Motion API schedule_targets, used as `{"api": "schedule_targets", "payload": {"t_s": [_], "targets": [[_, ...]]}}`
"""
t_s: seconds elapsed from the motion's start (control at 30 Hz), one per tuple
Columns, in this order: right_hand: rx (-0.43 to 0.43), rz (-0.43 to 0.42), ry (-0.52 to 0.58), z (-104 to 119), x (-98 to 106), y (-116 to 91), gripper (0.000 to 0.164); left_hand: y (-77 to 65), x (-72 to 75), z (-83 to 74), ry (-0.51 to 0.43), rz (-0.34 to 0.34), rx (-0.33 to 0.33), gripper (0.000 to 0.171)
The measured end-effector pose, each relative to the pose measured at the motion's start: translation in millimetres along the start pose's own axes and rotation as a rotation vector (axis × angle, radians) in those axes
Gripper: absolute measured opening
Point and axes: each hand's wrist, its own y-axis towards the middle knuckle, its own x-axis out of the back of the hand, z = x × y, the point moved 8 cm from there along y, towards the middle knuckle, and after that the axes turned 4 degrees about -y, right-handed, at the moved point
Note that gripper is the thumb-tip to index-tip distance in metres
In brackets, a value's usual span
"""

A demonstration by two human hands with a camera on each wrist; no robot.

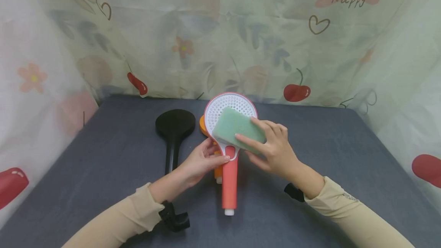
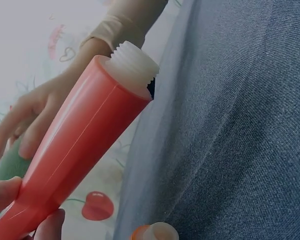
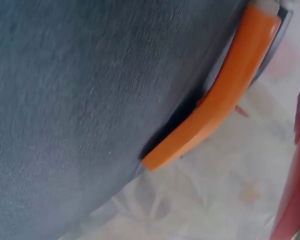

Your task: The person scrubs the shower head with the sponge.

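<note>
In the head view a red handheld shower head (image 1: 230, 186) with a white spray face is held up over the table. My left hand (image 1: 200, 162) grips it at the neck, thumb in front near the red button. The left wrist view shows its handle (image 2: 85, 135) and white threaded end, fingers pinching the far part. My right hand (image 1: 275, 146) holds a pale green sponge (image 1: 234, 127) against the spray face, covering its lower right part. In the right wrist view only a sliver of the red shower head (image 3: 295, 190) shows at the right edge.
A black shower head (image 1: 175, 123) lies left of the hands on the dark grey table (image 1: 103, 171). An orange shower head (image 3: 220, 100) lies behind the red one, mostly hidden in the head view. Patterned curtains (image 1: 224, 37) stand around the back and sides.
</note>
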Motion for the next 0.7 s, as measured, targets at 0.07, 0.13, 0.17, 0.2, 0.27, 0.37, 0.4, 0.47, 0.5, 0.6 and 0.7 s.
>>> {"api": "schedule_targets", "payload": {"t_s": [0.07, 0.13, 0.17, 0.2, 0.27, 0.37, 0.4, 0.47, 0.5, 0.6, 0.7], "targets": [[0.031, 0.011, 0.007, 3.6, 0.8, -0.3, 0.031, 0.2, 0.8, -0.1, -0.005, 0.003, -0.002, 0.067], [0.029, 0.005, 0.004, 0.2, 4.3, -0.3, 0.032, 0.5, 1.3, 0.1, -0.015, 0.002, 0.002, 0.067], [0.013, -0.003, -0.006, -3.9, 6.6, -0.4, 0.032, 0.4, 1.4, 0.0, -0.019, 0.004, 0.004, 0.067], [-0.015, -0.01, -0.013, -9.3, 8.8, -0.6, 0.032, 0.2, 1.5, 0.0, -0.024, 0.003, 0.006, 0.066], [-0.089, -0.03, -0.025, -21.8, 13.4, -0.9, 0.032, 0.0, 0.8, -0.6, -0.032, 0.005, 0.007, 0.066], [-0.19, -0.051, -0.032, -35.6, 17.2, -2.0, 0.033, -0.9, 0.1, -0.9, -0.04, 0.006, 0.016, 0.065], [-0.213, -0.055, -0.028, -37.6, 17.8, -2.6, 0.034, -1.1, -0.1, -0.8, -0.041, 0.007, 0.018, 0.065], [-0.217, -0.057, -0.023, -35.8, 17.5, -3.9, 0.034, -1.1, -0.6, -1.1, -0.04, 0.014, 0.012, 0.066], [-0.2, -0.063, -0.022, -32.3, 17.5, -4.5, 0.033, -0.9, -0.9, -1.5, -0.046, 0.019, 0.002, 0.067], [-0.124, -0.079, -0.013, -18.0, 17.1, -6.6, 0.031, 1.0, -0.3, -3.2, -0.055, 0.04, -0.046, 0.069], [-0.052, -0.093, -0.003, -4.4, 16.3, -8.8, 0.029, 2.8, 0.6, -6.2, -0.074, 0.059, -0.088, 0.072]]}}
